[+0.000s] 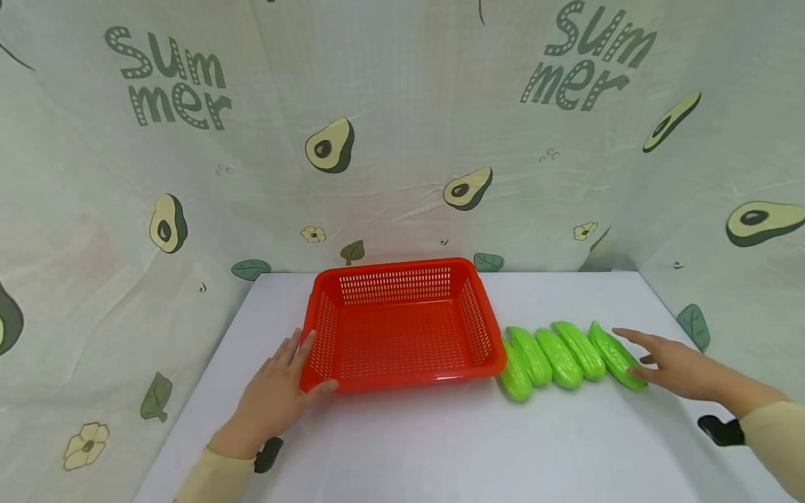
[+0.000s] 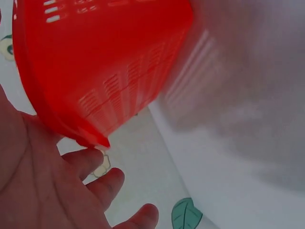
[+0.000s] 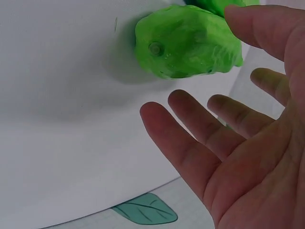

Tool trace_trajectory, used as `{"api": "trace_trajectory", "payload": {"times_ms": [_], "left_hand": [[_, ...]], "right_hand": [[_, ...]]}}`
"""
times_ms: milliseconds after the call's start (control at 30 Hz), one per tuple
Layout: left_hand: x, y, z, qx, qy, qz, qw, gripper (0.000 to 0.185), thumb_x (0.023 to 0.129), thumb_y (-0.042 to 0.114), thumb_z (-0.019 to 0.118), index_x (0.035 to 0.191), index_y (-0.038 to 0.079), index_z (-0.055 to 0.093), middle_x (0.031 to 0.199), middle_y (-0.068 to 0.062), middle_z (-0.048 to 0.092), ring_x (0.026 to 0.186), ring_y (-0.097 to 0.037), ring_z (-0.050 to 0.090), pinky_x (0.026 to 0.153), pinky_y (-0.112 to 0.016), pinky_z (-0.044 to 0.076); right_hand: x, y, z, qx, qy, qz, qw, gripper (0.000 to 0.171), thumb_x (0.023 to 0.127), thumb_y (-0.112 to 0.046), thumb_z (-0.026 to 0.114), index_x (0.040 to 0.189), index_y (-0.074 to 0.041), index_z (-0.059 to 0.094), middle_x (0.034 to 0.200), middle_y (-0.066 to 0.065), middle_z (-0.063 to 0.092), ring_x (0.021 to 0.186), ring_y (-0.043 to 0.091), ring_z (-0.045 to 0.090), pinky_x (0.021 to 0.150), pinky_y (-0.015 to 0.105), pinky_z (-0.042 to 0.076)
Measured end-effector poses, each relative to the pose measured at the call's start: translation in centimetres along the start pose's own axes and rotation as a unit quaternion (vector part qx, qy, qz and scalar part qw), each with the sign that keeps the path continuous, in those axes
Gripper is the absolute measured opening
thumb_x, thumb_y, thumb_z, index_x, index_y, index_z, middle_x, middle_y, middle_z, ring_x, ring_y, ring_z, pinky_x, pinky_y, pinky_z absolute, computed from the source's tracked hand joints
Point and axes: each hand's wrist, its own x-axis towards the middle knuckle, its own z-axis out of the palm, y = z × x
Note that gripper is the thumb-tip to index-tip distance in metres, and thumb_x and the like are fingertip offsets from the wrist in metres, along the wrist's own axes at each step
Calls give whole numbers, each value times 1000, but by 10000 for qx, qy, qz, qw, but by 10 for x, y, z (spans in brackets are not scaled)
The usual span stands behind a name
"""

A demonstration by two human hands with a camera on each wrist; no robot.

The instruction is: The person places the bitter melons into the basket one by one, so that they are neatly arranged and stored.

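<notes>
A red plastic basket (image 1: 402,382) with slotted walls sits at the middle of the white table. My left hand (image 1: 272,395) rests at its front left corner, fingers straight along the left side and thumb by the front rim. In the left wrist view the basket's corner (image 2: 78,71) lies against the hand (image 2: 52,181). To the basket's right, several glossy green gourd-like vegetables (image 1: 558,358) lie side by side. My right hand (image 1: 682,367) hovers beside the rightmost green vegetable (image 1: 611,353), thumb and fingers spread around its near end. The right wrist view shows bare space between fingers and thumb.
The leftmost green vegetable (image 1: 516,377) lies right against the basket's right side. Behind the white table (image 1: 440,454) hangs a pale cloth (image 1: 390,84) printed with avocados and lettering, which also covers both sides.
</notes>
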Motion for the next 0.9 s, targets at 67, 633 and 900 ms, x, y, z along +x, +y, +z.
{"api": "trace_trajectory", "payload": {"times_ms": [67,633,900], "left_hand": [[0,2,1,9,-4,-31,10000,111,84,82,45,157,2,22,161,-22,21,143,-48,25,106,-68,30],[4,8,-3,136,-394,-309,9987,125,78,89,40,155,-7,18,159,-26,25,141,-50,28,101,-73,31],[7,11,-7,208,-664,-426,9967,127,77,90,42,155,-7,17,159,-26,24,141,-50,26,103,-73,29]], "right_hand": [[3,-1,1,19,-84,30,10000,81,89,-30,75,150,4,31,138,41,43,101,46,65,79,58,54],[18,-5,7,16,-299,230,9993,77,88,-25,77,148,0,36,133,40,48,107,53,59,82,63,50],[21,-1,6,313,-503,330,9977,81,87,-27,77,151,-3,34,131,42,47,107,57,57,78,61,53]]}}
